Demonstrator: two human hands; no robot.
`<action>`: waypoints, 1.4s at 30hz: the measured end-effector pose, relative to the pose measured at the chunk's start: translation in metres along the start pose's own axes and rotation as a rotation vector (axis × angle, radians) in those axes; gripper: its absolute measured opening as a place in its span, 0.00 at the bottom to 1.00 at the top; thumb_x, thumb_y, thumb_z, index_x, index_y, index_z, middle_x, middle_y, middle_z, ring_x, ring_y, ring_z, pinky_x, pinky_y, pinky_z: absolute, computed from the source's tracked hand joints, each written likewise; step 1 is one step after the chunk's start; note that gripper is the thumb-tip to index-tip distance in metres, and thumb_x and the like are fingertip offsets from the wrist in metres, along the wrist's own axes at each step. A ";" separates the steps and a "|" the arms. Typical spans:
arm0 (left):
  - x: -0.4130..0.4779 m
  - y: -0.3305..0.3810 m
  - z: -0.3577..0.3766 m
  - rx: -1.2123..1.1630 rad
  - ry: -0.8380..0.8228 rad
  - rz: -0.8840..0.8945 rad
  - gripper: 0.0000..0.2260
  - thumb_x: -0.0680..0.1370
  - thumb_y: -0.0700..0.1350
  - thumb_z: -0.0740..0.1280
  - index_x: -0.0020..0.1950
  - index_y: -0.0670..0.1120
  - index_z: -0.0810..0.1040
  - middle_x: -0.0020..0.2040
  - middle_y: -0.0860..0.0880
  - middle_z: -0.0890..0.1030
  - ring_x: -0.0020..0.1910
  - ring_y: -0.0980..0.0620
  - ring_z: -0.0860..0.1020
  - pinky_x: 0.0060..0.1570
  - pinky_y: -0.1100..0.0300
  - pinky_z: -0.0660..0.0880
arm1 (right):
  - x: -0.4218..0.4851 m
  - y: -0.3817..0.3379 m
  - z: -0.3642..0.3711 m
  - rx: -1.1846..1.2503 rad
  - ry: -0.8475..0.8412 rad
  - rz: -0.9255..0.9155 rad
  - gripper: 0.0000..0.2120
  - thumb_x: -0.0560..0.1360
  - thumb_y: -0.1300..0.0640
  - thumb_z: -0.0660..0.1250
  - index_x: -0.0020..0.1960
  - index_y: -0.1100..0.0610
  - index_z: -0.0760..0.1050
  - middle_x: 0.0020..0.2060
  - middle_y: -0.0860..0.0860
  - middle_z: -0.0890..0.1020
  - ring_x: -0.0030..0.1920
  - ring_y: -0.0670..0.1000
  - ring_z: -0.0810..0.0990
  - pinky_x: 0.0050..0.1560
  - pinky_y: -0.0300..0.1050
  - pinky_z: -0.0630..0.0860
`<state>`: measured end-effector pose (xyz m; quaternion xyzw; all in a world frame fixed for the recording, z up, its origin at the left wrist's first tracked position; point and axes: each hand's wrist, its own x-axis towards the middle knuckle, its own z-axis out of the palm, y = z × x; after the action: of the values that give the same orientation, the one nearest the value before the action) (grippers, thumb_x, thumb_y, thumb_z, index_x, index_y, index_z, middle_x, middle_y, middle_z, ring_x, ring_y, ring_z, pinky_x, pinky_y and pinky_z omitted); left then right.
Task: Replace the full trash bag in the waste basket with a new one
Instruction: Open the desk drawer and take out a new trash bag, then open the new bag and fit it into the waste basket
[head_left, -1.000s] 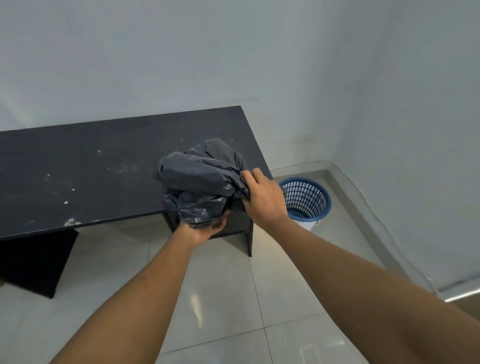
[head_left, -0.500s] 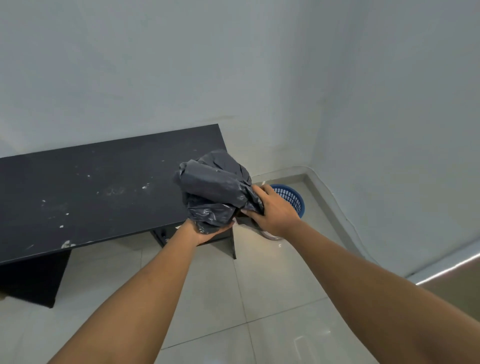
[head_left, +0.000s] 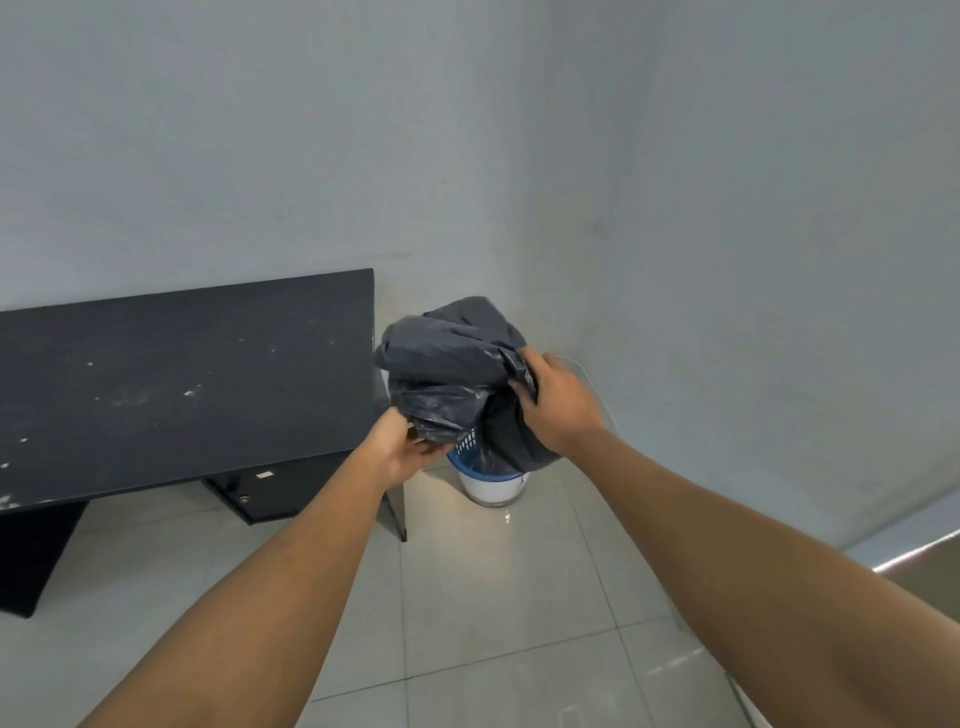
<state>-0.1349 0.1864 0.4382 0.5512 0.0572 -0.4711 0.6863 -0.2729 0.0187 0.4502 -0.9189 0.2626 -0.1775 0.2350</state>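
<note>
A crumpled dark grey trash bag (head_left: 449, 364) hangs in the air in front of me, directly over the waste basket (head_left: 491, 480). The basket is blue mesh with a white base and stands on the floor in the room's corner; the bag hides most of it. My left hand (head_left: 397, 449) grips the bag's lower left edge from below. My right hand (head_left: 558, 402) grips the bag's right side, fingers curled into the plastic.
A black desk (head_left: 182, 384) with white specks stands at the left against the wall, its right end close beside the basket. A dark drawer unit (head_left: 270, 491) sits under it. Grey walls meet in a corner behind the basket. Pale floor tiles (head_left: 493, 597) stretch toward me.
The view has swung right and both hands have carried the bag rightwards, from in front of the desk's end to above the basket, which it now mostly covers.
</note>
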 end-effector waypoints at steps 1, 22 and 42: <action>0.003 -0.001 0.008 -0.049 0.026 0.010 0.19 0.84 0.52 0.56 0.68 0.41 0.72 0.62 0.39 0.78 0.54 0.41 0.79 0.43 0.49 0.78 | 0.004 0.007 -0.005 -0.032 0.023 0.007 0.16 0.82 0.48 0.58 0.68 0.48 0.65 0.52 0.54 0.74 0.47 0.63 0.78 0.48 0.58 0.78; 0.156 0.038 0.082 -0.048 0.017 0.195 0.14 0.83 0.40 0.61 0.69 0.42 0.70 0.66 0.40 0.75 0.61 0.37 0.76 0.43 0.45 0.82 | 0.147 0.068 0.010 0.320 -0.130 0.187 0.13 0.83 0.48 0.59 0.64 0.48 0.73 0.52 0.54 0.74 0.46 0.48 0.75 0.48 0.33 0.71; 0.207 -0.002 0.092 0.302 0.605 0.383 0.28 0.66 0.58 0.79 0.61 0.49 0.76 0.56 0.50 0.79 0.55 0.47 0.79 0.58 0.49 0.77 | 0.217 0.167 0.031 0.364 -0.139 0.243 0.10 0.84 0.51 0.54 0.63 0.53 0.65 0.52 0.57 0.74 0.46 0.59 0.75 0.49 0.51 0.73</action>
<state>-0.0629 -0.0088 0.3486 0.7608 0.0830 -0.1536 0.6251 -0.1526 -0.2192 0.3805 -0.8330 0.3180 -0.1288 0.4341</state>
